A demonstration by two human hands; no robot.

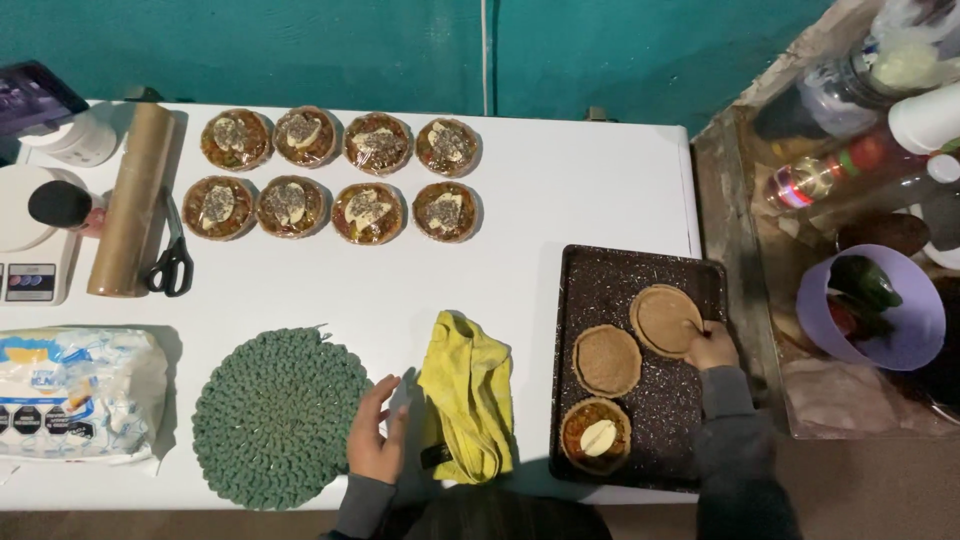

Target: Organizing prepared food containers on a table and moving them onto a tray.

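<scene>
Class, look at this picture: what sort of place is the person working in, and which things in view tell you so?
Probably a home kitchen or small food-prep spot. Eight wrapped tarts sit in rows on a white table, the right hand touches a crust on a dark baking tray, and a scale stands nearby.

Both arms wear long grey sleeves of a soft, knitted-looking cloth, each ending in a snug cuff at the wrist. The left hand (376,440) and the right hand (712,347) are bare, with no gloves, rings or watch to be seen. Near the bottom edge the dark clothing on the body is too dim to tell apart.
</scene>
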